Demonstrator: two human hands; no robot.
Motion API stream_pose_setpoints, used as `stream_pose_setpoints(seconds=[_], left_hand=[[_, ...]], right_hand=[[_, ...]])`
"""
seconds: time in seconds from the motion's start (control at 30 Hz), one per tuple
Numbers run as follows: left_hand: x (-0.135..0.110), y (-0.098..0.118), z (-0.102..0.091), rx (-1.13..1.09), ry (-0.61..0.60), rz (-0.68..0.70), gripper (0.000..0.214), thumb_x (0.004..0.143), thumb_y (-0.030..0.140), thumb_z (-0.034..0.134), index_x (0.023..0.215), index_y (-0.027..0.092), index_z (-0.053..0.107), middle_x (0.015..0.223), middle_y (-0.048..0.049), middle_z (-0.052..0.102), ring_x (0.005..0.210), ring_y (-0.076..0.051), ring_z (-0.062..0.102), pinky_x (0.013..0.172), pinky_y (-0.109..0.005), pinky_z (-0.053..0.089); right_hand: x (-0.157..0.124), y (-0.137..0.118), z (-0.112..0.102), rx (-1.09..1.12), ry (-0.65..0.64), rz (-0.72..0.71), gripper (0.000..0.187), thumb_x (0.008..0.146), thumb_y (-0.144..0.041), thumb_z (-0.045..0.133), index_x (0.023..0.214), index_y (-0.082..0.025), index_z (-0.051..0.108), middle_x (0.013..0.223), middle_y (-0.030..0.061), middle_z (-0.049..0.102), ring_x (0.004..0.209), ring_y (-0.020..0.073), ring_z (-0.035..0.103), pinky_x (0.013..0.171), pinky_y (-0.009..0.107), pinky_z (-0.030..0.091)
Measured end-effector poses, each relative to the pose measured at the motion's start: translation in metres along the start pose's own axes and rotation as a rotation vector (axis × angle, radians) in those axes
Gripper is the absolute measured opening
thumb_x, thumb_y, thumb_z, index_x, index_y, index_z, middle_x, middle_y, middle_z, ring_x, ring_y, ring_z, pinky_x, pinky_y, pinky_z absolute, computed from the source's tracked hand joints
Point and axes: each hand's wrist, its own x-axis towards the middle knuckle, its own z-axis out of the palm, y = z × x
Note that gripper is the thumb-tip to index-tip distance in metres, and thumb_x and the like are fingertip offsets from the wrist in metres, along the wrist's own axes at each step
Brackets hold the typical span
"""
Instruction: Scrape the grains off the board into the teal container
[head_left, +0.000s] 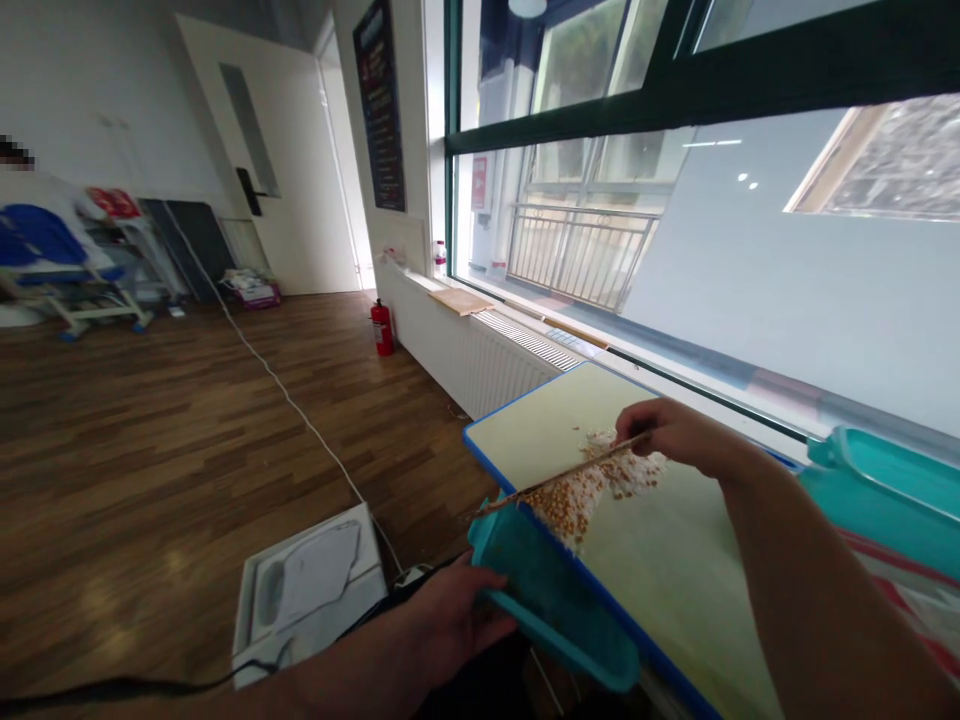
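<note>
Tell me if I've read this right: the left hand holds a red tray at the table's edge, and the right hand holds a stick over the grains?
Not quite. The head view shows the tray is teal, not red. The rest stands: the left hand holds it at the edge of the table, and the right hand holds a stick over the grains.

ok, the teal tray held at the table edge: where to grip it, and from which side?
Take the tray by its outer long rim, from the floor side, where the left hand holds it. The other rim sits under the table edge, and the open top lies below the grains and stick, so likely best kept free.
</note>
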Motion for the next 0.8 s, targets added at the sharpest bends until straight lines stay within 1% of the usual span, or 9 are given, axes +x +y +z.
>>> stream_pose_setpoints(seconds=[0.17,0.27,0.43,0.57,0.7,0.8], left_hand=[[-0.002,-0.001,0.003,-0.015,-0.007,-0.027,0.038,0.072,0.001,0.055,0.107,0.018,0.051,0.082,-0.0051,0.067,0.071,-0.019,0.068,0.062,-0.028,0.058],[-0.002,-0.001,0.004,-0.026,-0.020,-0.030,0.040,0.072,0.000,0.055,0.107,0.018,0.051,0.083,-0.0051,0.067,0.071,-0.019,0.069,0.060,-0.026,0.057],[-0.003,0.000,0.004,-0.050,-0.058,-0.044,0.042,0.072,-0.001,0.054,0.109,0.019,0.049,0.081,-0.0038,0.067,0.067,-0.017,0.068,0.057,-0.025,0.057],[-0.001,-0.008,0.007,-0.057,-0.079,-0.046,0.041,0.072,0.000,0.055,0.108,0.019,0.050,0.084,-0.0034,0.067,0.070,-0.017,0.068,0.063,-0.028,0.058],[0.003,-0.018,0.011,-0.035,-0.071,-0.058,0.039,0.072,0.002,0.056,0.107,0.019,0.050,0.086,-0.0030,0.066,0.074,-0.018,0.068,0.066,-0.029,0.058],[0.002,-0.016,0.014,-0.024,-0.078,-0.068,0.039,0.073,0.001,0.056,0.107,0.019,0.050,0.085,-0.0025,0.066,0.072,-0.017,0.068,0.066,-0.029,0.058]], right_hand=[[-0.004,0.000,0.001,-0.016,-0.003,-0.013,0.022,0.047,-0.010,0.052,0.059,-0.020,0.066,0.058,-0.0004,0.061,0.055,0.0131,0.052,0.051,0.025,0.040],[-0.004,0.003,0.000,-0.039,-0.003,-0.028,0.021,0.049,-0.011,0.052,0.061,-0.020,0.066,0.060,-0.0002,0.062,0.057,0.0133,0.052,0.052,0.025,0.041],[-0.004,0.004,-0.004,-0.099,-0.074,-0.029,0.019,0.052,-0.014,0.052,0.065,-0.021,0.065,0.067,0.0001,0.063,0.063,0.0130,0.054,0.057,0.024,0.043],[-0.007,0.000,-0.004,-0.148,-0.080,0.000,0.015,0.054,-0.015,0.054,0.065,-0.021,0.063,0.067,0.0001,0.062,0.064,0.0141,0.055,0.059,0.026,0.044],[-0.010,-0.002,-0.004,-0.177,-0.095,0.002,0.015,0.054,-0.016,0.053,0.065,-0.022,0.062,0.066,-0.0006,0.061,0.065,0.0146,0.055,0.061,0.028,0.045],[-0.012,-0.003,-0.004,-0.183,-0.116,-0.002,0.015,0.055,-0.016,0.052,0.066,-0.022,0.062,0.068,-0.0004,0.062,0.067,0.0150,0.056,0.062,0.028,0.046]])
